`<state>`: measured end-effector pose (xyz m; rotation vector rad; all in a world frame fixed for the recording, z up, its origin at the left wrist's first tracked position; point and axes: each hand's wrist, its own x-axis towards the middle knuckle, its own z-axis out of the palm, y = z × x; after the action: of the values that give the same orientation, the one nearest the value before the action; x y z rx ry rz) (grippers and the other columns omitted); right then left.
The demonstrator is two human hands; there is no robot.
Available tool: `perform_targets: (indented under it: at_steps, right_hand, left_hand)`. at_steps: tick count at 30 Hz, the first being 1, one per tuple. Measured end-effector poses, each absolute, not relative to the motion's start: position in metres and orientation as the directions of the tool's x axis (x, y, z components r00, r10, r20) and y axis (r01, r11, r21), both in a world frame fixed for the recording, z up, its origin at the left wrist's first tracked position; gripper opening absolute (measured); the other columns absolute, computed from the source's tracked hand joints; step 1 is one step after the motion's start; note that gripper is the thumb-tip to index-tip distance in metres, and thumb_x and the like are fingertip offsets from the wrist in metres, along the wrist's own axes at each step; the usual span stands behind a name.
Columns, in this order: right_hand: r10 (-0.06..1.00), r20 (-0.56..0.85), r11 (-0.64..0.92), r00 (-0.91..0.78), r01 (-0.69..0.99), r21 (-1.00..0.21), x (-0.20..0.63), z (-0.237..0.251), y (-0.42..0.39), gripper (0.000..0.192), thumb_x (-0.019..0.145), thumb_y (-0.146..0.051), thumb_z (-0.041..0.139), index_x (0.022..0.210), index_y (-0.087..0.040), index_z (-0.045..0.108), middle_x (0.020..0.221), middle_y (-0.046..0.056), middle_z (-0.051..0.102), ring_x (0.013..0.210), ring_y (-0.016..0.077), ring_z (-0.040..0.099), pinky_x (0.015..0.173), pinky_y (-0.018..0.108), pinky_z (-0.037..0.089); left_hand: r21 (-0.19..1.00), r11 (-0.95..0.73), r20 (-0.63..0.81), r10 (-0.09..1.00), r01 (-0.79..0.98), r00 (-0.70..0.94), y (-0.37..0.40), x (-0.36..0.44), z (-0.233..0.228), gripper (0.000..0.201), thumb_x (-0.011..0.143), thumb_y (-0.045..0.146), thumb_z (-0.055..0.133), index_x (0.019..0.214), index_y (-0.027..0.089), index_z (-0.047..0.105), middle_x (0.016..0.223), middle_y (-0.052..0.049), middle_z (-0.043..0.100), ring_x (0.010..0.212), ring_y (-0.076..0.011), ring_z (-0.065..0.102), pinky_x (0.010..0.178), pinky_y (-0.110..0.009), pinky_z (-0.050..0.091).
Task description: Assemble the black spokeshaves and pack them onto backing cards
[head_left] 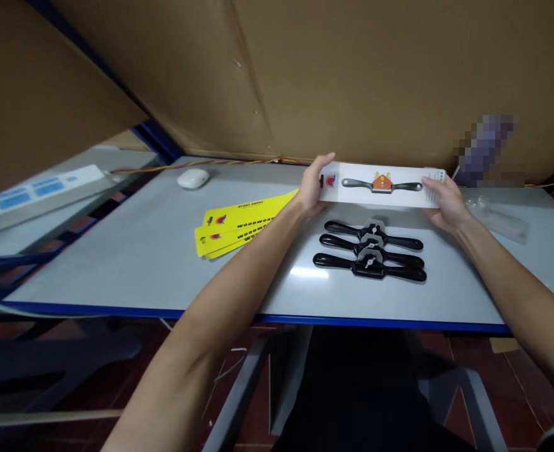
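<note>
My left hand point(312, 186) and my right hand point(446, 202) hold a long white card point(380, 185) by its two ends, above the far part of the grey table point(130, 263). The card carries a picture of a two-handled tool with an orange house above it. Just nearer to me, three black two-handled spokeshaves point(370, 250) lie side by side on the table. A fan of yellow printed cards point(239, 226) lies to the left, partly under my left forearm.
A white mouse point(193, 178) sits at the far left of the table. Clear plastic bags point(496, 216) lie at the far right. Large cardboard sheets point(352, 69) stand behind the table. A white power strip point(36, 187) rests on a neighbouring surface to the left.
</note>
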<state>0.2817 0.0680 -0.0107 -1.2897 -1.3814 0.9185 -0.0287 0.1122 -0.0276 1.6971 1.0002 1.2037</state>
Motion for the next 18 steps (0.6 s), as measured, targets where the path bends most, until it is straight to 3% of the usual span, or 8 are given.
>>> perform_targets:
  at_steps: [5,9,11,14,18]
  right_hand:
    - [0.994,0.105,0.101,0.007,0.210,-0.973,0.283,-0.012,0.065,0.045,0.083,-0.059,0.080,0.113,-0.029,0.067,0.106,0.008,0.080,0.088,0.0308,0.078,0.064,0.045,0.065]
    - [0.994,0.111,0.101,0.010,0.325,-0.940,0.290,-0.016,0.068,0.048,0.082,-0.067,0.080,0.104,-0.027,0.066,0.087,0.007,0.076,0.065,0.0275,0.073,0.055,0.044,0.060]
    - [0.982,0.183,0.148,0.037,0.439,-0.886,0.294,-0.017,0.069,0.046,0.084,-0.069,0.079,0.095,-0.026,0.066,0.079,0.006,0.073,0.070,0.0291,0.073,0.063,0.047,0.062]
    - [0.933,0.356,0.252,0.045,0.623,-0.741,0.299,-0.018,0.070,0.040,0.085,-0.064,0.079,0.086,-0.025,0.070,0.084,0.009,0.077,0.089,0.0335,0.075,0.085,0.052,0.063]
    - [0.889,0.455,0.291,0.047,0.709,-0.642,0.300,-0.019,0.070,0.031,0.084,-0.051,0.081,0.097,-0.024,0.080,0.094,0.009,0.083,0.089,0.0316,0.075,0.094,0.051,0.060]
  left_hand:
    - [0.957,-0.287,0.278,0.951,0.050,0.134,0.114,-0.026,-0.027,0.075,0.097,0.089,0.042,0.106,0.019,0.069,0.096,-0.013,0.081,0.107,-0.0335,0.079,0.089,-0.048,0.065]
    - [0.929,-0.354,0.352,0.935,0.112,0.039,0.118,-0.026,-0.029,0.067,0.095,0.088,0.053,0.090,0.021,0.063,0.088,-0.008,0.072,0.098,-0.0280,0.076,0.085,-0.042,0.062]
    - [0.892,-0.412,0.421,0.907,0.188,-0.008,0.119,-0.026,-0.030,0.066,0.095,0.087,0.056,0.080,0.023,0.056,0.082,-0.005,0.065,0.091,-0.0253,0.073,0.081,-0.040,0.060]
    - [0.840,-0.461,0.484,0.875,0.288,-0.012,0.117,-0.026,-0.029,0.065,0.098,0.083,0.055,0.074,0.023,0.055,0.074,-0.003,0.059,0.083,-0.0220,0.067,0.080,-0.038,0.057]
    - [0.805,-0.491,0.495,0.865,0.333,0.078,0.112,-0.024,-0.028,0.065,0.105,0.076,0.047,0.075,0.022,0.066,0.074,-0.004,0.067,0.078,-0.0197,0.064,0.080,-0.035,0.054]
